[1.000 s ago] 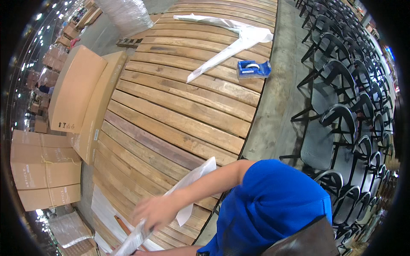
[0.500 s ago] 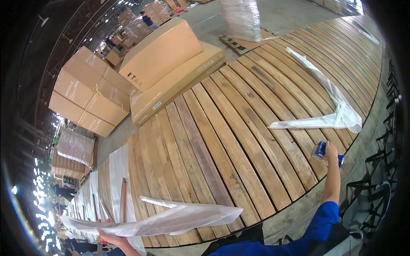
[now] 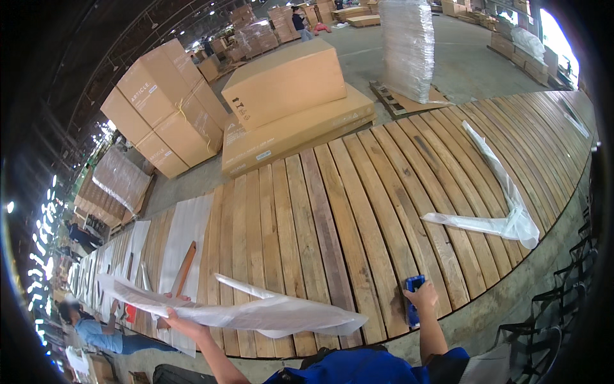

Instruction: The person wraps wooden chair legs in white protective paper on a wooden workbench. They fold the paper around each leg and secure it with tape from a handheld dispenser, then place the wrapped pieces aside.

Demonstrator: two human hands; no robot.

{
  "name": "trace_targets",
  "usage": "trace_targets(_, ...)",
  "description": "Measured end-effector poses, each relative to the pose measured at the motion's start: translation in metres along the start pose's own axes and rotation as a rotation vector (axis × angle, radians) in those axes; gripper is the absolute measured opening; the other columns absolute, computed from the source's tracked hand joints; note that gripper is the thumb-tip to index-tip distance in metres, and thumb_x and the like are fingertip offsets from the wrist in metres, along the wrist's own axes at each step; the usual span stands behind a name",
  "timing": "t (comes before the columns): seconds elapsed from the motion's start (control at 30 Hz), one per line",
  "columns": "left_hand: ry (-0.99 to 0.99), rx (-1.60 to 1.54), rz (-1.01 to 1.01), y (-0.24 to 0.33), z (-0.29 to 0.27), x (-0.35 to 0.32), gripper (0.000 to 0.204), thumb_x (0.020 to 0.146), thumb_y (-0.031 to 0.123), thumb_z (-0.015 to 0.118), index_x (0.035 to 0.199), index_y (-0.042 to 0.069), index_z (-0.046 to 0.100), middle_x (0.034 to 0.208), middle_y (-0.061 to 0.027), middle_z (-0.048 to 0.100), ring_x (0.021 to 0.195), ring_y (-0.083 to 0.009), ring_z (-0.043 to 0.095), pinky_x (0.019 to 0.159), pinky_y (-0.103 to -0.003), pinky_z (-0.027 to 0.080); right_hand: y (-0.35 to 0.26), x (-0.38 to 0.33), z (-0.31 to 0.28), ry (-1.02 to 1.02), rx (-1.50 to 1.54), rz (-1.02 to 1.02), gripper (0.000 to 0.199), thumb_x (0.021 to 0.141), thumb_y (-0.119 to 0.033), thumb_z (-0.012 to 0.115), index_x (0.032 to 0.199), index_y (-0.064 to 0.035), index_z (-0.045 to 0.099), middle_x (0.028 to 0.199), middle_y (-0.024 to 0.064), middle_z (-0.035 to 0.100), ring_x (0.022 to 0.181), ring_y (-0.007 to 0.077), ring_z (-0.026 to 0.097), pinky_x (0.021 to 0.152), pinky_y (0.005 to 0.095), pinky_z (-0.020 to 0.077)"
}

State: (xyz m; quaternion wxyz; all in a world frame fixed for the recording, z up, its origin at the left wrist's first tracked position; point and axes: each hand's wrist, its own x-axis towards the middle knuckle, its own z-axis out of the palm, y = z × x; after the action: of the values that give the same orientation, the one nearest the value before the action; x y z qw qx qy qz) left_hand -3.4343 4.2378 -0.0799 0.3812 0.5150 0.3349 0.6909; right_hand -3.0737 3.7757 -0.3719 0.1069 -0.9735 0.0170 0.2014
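Observation:
My left hand (image 3: 178,313) is closed around the left part of a long piece wrapped in white foam sheet (image 3: 275,316), with a thinner wrapped arm branching off it. The piece lies slanted over the near edge of the slatted wooden table (image 3: 332,224). In my right hand (image 3: 425,298) is a blue hand-held tape dispenser (image 3: 415,282), just above the slats right of the wrapped piece. Farther right, a second foam-wrapped piece bent in a V (image 3: 515,221) rests on the slats, apart from both hands.
White foam sheets (image 3: 185,237) and a brown wooden strip (image 3: 185,267) lie on the left. Beyond the table stand large cartons (image 3: 284,83) and a film-wrapped stack (image 3: 408,51). Another person (image 3: 96,333) is at the left edge. Black metal frames (image 3: 543,326) stand at the right.
My right hand has brought the tape dispenser leftward and nearer, toward the wrapped piece. My left hand keeps its grip on that piece. The view has tilted up.

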Motion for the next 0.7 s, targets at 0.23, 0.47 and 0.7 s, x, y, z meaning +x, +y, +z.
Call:
trace_targets(0.23, 0.019, -0.068, 0.068, 0.023, 0.001, -0.019, 0.086, 0.089, 0.053, 0.061, 0.149, -0.001, 0.032, 0.127, -0.0166, 0.049, 0.088, -0.027, 0.053, 0.077, -0.043, 0.046, 0.055, -0.033, 0.035, -0.257, 0.11, -0.072, 0.07, 0.067, -0.066, 0.083, 0.083, 0.0015, 0.078, 0.083, 0.0184, 0.076, 0.082, 0.0319, 0.075, 0.073, 0.0412, 0.0566)
trace_targets(0.47, 0.085, -0.124, 0.065, 0.017, -0.033, -0.025, 0.089, 0.087, 0.054, 0.061, 0.15, 0.0, 0.03, 0.131, -0.0166, 0.047, 0.089, -0.0281, 0.054, 0.076, -0.043, 0.046, 0.068, -0.051, 0.063, -0.373, 0.625, 0.085, 0.034, 0.087, -0.032, 0.078, 0.091, 0.0023, 0.077, 0.082, 0.007, 0.076, 0.07, 0.018, 0.067, 0.07, 0.0346, 0.0525)
trace_targets(0.7, 0.035, -0.218, 0.044, 0.015, -0.033, -0.025, 0.089, 0.086, 0.049, 0.063, 0.152, 0.001, 0.029, 0.135, -0.0179, 0.046, 0.091, -0.0284, 0.055, 0.076, -0.043, 0.047, 0.077, -0.066, 0.086, -0.149, 0.961, 0.001, 0.03, 0.093, -0.026, 0.071, 0.08, 0.0008, 0.071, 0.074, 0.005, 0.068, 0.066, 0.0123, 0.058, 0.063, 0.0307, 0.0448)
